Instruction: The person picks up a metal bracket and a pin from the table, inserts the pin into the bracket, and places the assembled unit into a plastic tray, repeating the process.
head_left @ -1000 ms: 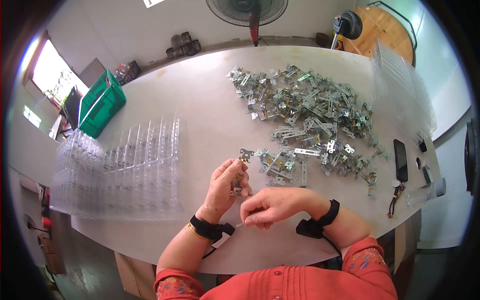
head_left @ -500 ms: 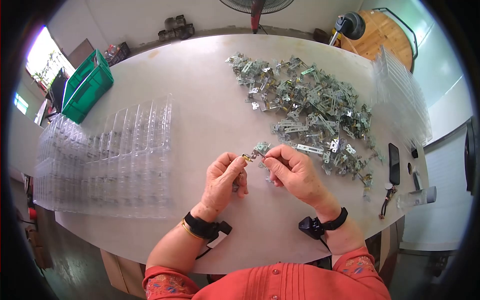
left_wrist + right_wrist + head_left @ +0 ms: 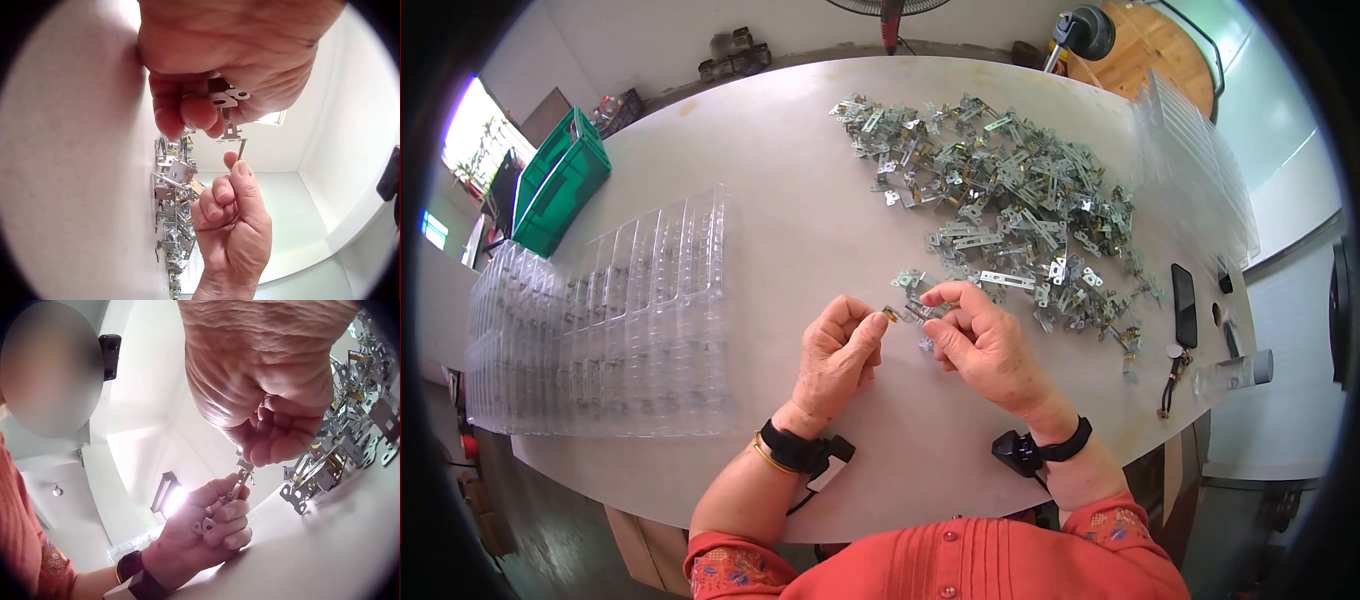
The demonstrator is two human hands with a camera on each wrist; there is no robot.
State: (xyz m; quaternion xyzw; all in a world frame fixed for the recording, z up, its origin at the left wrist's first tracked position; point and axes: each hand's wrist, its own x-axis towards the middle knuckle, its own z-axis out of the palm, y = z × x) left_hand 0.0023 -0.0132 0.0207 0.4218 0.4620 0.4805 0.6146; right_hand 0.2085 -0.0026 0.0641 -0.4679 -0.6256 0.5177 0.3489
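Note:
Between its thumb and fingers my left hand [image 3: 830,355] grips a small metal bracket [image 3: 231,130] with a brass-coloured part. A second flat, holed metal piece [image 3: 239,94] shows tucked in that same palm. My right hand [image 3: 992,355] faces it, thumb and forefinger pinching a thin metal pin [image 3: 242,149] whose tip meets the end of the bracket. Both hands are above the table, in front of the body. In the right wrist view, the right fingers [image 3: 272,447] hide most of the pin.
A big heap of metal brackets [image 3: 1020,190] spreads across the table's [image 3: 790,150] middle and right. Clear plastic trays [image 3: 620,330] are stacked at left, more trays [image 3: 1195,170] at far right. A phone [image 3: 1184,305] and a clear bottle [image 3: 1230,374] lie near the right edge; a green crate [image 3: 560,185] stands back left.
My right hand has risen from beside the left wrist to the bracket at the left fingertips. Over the last half second both hands stay close together, and the head view shifts slightly.

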